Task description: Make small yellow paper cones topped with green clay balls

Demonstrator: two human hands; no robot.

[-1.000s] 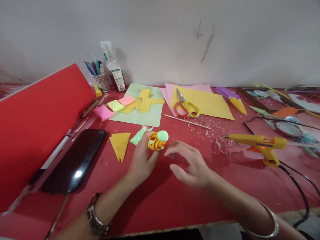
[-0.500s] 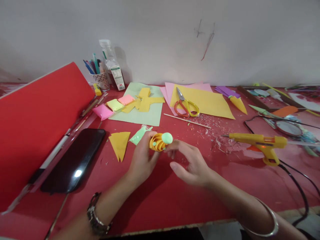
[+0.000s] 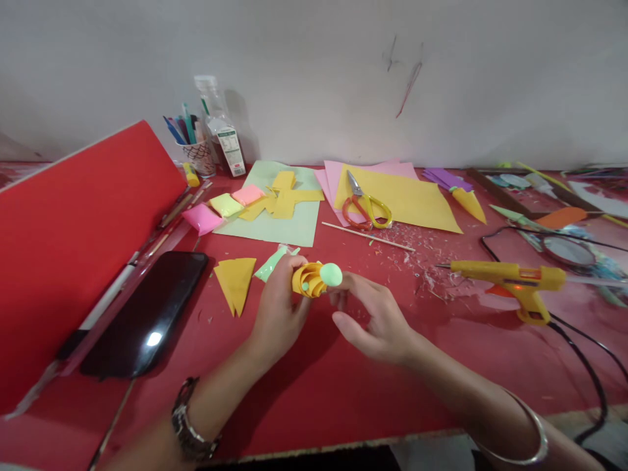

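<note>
My left hand [image 3: 280, 307] is closed around a rolled yellow paper flower [image 3: 308, 280], its spiral end facing up. A small green dot sits among its coils. At its right edge is a pale green clay disc [image 3: 331, 275], touching or very near the index fingertip of my right hand [image 3: 375, 320]. I cannot tell whether the disc sticks to the flower or to that finger. The thumb of my right hand stands apart, with the other fingers bent and partly hidden. Behind my left hand lies a green clay packet [image 3: 269, 263]; folded yellow paper triangles [image 3: 234, 281] lie to its left.
A glue gun [image 3: 510, 275] with a lit orange light and a cord lies at the right. Scissors [image 3: 366, 208] rest on yellow paper [image 3: 417, 199], near a thin stick [image 3: 367, 236] and scraps. A phone [image 3: 147, 314] and red board [image 3: 83, 248] occupy the left; a bottle [image 3: 226, 140] stands behind.
The green disc and the right index fingertip have shifted slightly right, showing more of the coils. My left hand still grips the paper flower in nearly the same place.
</note>
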